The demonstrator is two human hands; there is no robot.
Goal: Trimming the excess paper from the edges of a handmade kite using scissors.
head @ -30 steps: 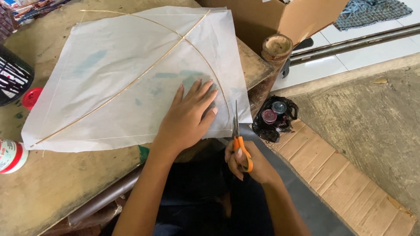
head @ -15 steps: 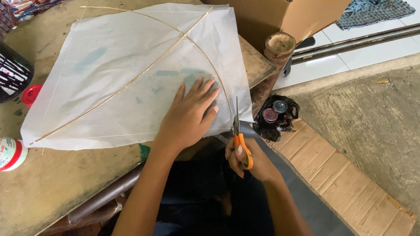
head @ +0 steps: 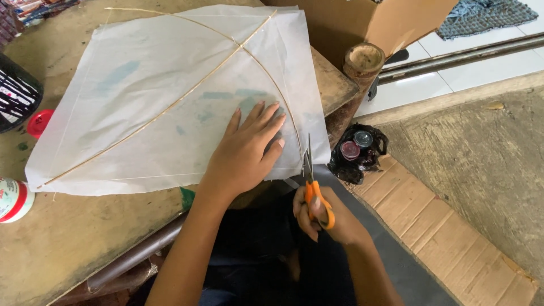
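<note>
A white paper kite [head: 164, 96] with thin bamboo sticks lies flat on a worn wooden table [head: 68, 243]. My left hand [head: 246, 150] presses palm-down on the kite's near right part, fingers spread. My right hand [head: 323, 215] grips orange-handled scissors [head: 310, 181], blades pointing up at the kite's lower right edge beside the curved bamboo stick.
A cardboard box [head: 362, 20] stands at the back right next to a round wooden post [head: 364, 59]. On the floor sits a black bag with small jars [head: 357, 150]. A red lid [head: 39, 122], a dark container [head: 17, 99] and a red-and-white can [head: 14, 199] sit at the table's left.
The kite has shifted slightly under my left hand. The scissors stay at the kite's lower right edge.
</note>
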